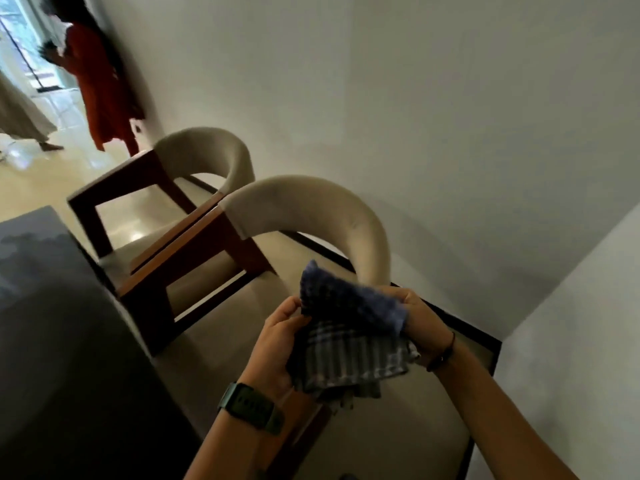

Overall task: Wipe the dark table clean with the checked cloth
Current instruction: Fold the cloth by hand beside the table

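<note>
The checked cloth [349, 337], blue and grey, is bunched up in the air between both my hands, over the floor beside the chairs. My left hand [277, 341] grips its left side, a green watch on that wrist. My right hand [422, 317] pinches its upper right corner, which is folded over. The dark table [52, 323] fills the left of the view, well left of the cloth; its far end shows pale smears. Neither hand touches the table.
Two chairs with cream curved backs and brown wooden frames [214, 244] stand along the table's right edge. A white wall [415, 116] runs behind them. A person in red [100, 84] stands at the far left by a window.
</note>
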### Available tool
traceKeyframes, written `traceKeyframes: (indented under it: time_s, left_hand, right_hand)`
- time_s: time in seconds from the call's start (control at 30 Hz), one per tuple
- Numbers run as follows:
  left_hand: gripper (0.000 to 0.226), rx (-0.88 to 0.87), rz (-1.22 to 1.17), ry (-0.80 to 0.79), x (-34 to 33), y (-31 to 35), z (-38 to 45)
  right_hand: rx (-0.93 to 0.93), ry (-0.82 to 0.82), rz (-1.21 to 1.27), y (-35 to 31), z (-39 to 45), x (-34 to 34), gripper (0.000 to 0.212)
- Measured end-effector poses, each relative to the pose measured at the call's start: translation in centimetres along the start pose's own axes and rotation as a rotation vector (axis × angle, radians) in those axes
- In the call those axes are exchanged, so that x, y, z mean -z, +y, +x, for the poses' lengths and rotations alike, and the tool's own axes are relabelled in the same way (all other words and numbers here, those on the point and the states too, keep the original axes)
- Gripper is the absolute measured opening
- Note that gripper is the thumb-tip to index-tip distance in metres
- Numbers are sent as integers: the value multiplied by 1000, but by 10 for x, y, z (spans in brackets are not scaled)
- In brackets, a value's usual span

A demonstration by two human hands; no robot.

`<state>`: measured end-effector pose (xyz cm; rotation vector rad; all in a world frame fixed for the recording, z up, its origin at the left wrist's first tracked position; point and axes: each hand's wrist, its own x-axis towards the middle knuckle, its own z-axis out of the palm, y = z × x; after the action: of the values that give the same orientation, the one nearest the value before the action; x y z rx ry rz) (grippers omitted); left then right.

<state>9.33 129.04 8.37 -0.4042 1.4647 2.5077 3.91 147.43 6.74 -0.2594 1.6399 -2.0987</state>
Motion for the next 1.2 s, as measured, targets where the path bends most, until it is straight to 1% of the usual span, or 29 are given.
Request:
traceKeyframes:
  time_s: [0.07, 0.13, 0.2, 0.3, 0.4, 0.43, 0.5, 0.53, 0.6, 0.73, 0.77, 0.83, 0.93, 1.03, 1.07, 1.13, 1.17, 1.2]
  left_hand:
    - [22, -19, 21, -5, -20, -1, 27]
    - [20, -22, 9, -46, -39, -5, 59]
    - [20, -3, -28, -60, -55, -9, 90]
    - [21, 28, -65, -48, -90, -8, 138]
    - [31, 93, -18, 4, -126, -1, 182]
    - [34, 115, -13, -4, -137, 2, 199]
    - [37, 82, 116, -37, -156, 6, 227]
    - [43, 60, 188, -55, -167, 7, 243]
    - [47, 40, 224, -54, -188, 11, 270]
    - [45, -31, 226, 20, -221, 14, 325]
    - [44, -48, 212, 38, -227, 14, 340]
    - [42, -64, 174, 87, -237, 16, 363]
    - [45, -130, 107, 227, -255, 19, 401]
    - [52, -179, 37, 345, -269, 26, 425]
    - [54, -195, 18, 381, -271, 28, 430]
    - [55, -224, -16, 460, -272, 35, 437]
    - [55, -241, -26, 486, -271, 39, 439]
    - [54, -264, -36, 517, -269, 43, 443]
  right_hand:
    - [39, -52, 37, -5, 12, 26, 57]
    - [63, -34, 24, -12, 27, 55, 57]
    - [70, -11, 16, -21, 44, 83, 52]
    - [67, -35, 4, -43, 74, 132, 42]
    - [46, -11, 9, -69, 104, 178, 41]
    - [56, 7, -1, -80, 114, 194, 41]
    - [72, 15, -59, -100, 131, 222, 49]
    - [71, 13, -73, -110, 140, 238, 55]
    - [69, 8, -86, -125, 158, 269, 55]
    - [40, -65, -61, -140, 205, 321, 40]
    - [34, -94, -55, -142, 221, 334, 40]
    - [13, -150, -59, -145, 252, 355, 47]
    - [-36, -224, 5, -151, 302, 386, 52]
    - [-190, -245, 162, -160, 339, 401, 39]
    - [-233, -262, 206, -161, 349, 403, 38]
    - [-311, -324, 208, -163, 372, 401, 41]
    - [-343, -341, 193, -162, 382, 398, 48]
    - [-374, -374, 171, -160, 395, 394, 60]
